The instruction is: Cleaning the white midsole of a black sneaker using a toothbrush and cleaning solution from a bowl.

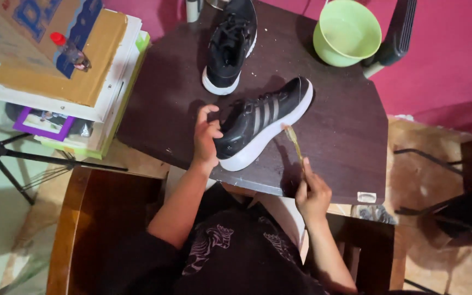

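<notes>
While my left hand wraps its grip around the toe end of a black shoe, thumb on top and fingers curled over the front, my right hand has its grip closed tight on the handle of a brush. I see the brush pointing up and away from me, its bristle end just beside the white sole at the shoe's side, close enough that I cannot tell whether it touches. This shoe has grey stripes on its flank and lies tilted on its side, the toe toward me and the heel pointing away to the right.

It rests on a dark brown worktop, roughly at the middle, near the front edge. A second black shoe with laces stands farther back, well apart from the first, its white-edged toe toward me. At the far right corner of the worktop sits a light green bowl, partly over the edge.

To the left, touching the worktop's side, I see a stack of cardboard and books with a small red-capped bottle lying on top. Below that, thin black tripod legs stand on the pale floor. A wooden chair frames my lap, and a pink wall fills the upper right.
</notes>
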